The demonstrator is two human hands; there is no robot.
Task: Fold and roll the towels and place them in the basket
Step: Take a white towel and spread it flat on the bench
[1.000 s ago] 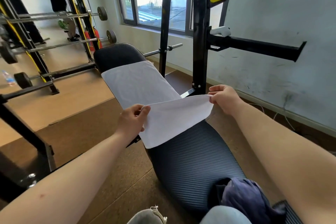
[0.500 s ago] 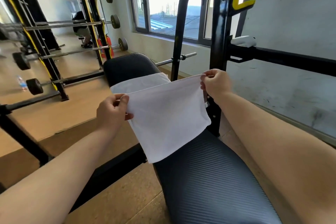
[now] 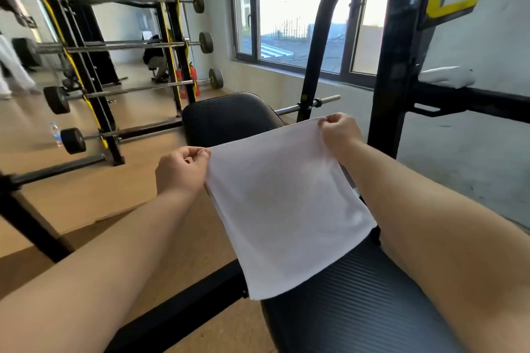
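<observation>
A white towel [image 3: 286, 203], folded in half, lies along the black ribbed bench pad [image 3: 352, 304]. My left hand [image 3: 180, 170] pinches its far left corner. My right hand [image 3: 339, 130] pinches its far right corner, near the black rack upright. Both layers meet at the far edge between my hands. The fold sits at the near end on the pad. No basket is in view.
The black rack upright [image 3: 393, 71] and its side arm [image 3: 470, 100] stand close on the right. A rolled white towel [image 3: 444, 77] rests on that arm. Barbell racks [image 3: 86, 66] and a water bottle [image 3: 56, 133] are on the wooden floor at left.
Both hands carried the towel's near edge up and away over the far half, laying it flat as a double layer. The view tilted upward.
</observation>
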